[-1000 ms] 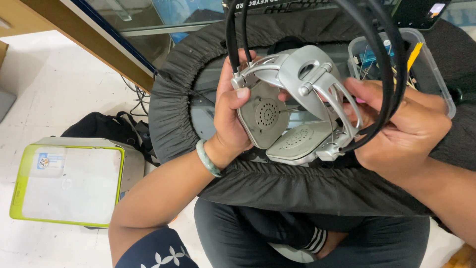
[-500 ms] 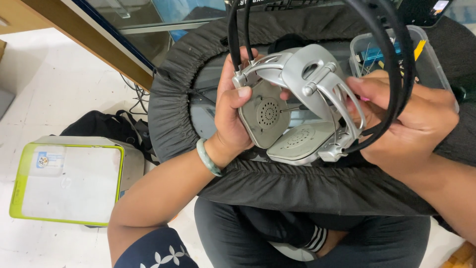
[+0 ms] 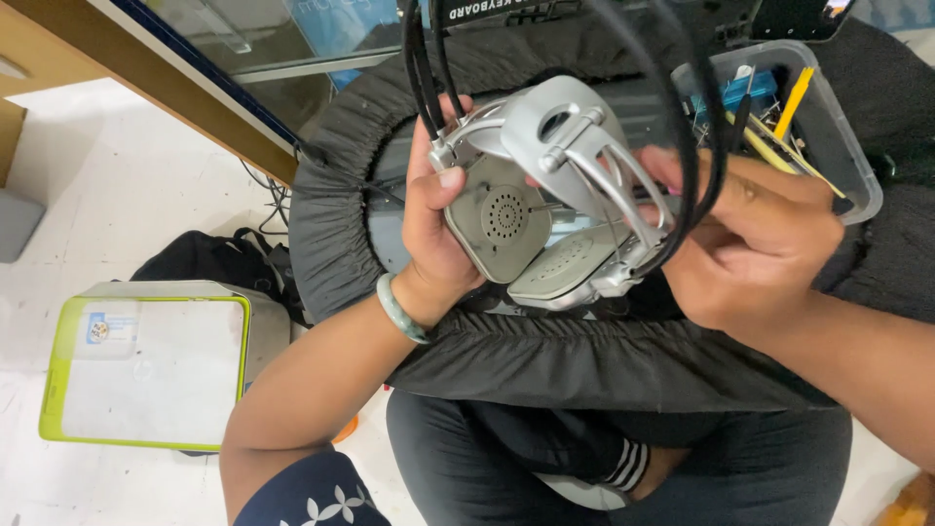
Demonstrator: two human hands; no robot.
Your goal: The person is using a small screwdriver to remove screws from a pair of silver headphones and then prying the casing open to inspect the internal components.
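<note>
Gripping a silver headset (image 3: pixel 545 185) over a black-draped table (image 3: pixel 584 360), a seated person works with both bare hands close to the chest. The left hand (image 3: pixel 433 229) is closed around the headset's left side, thumb pressed on the rim of a grey ear cup (image 3: pixel 502 219) whose perforated face turns up toward the camera. The right hand (image 3: pixel 755 244) is pinched shut at the opposite side, where thin black cables (image 3: pixel 696 146) loop over its fingers; exactly what the fingertips squeeze is hidden behind the frame.

The headset sits between the two hands, touching both, held up off the cloth. Its long axis runs from upper left to lower right, from the silver yoke (image 3: pixel 575 136) near the left thumb down to a second, paler cup (image 3: pixel 575 268) tilted toward the person's lap. The left hand lies nearer the upturned cup; the right lies nearer the lower end and the cables.

Just beyond the right hand stands a clear plastic bin (image 3: pixel 847 156) of small tools. A green-edged case (image 3: pixel 146 370) rests on the floor, well apart to the left, beside a black bag (image 3: pixel 209 263).
</note>
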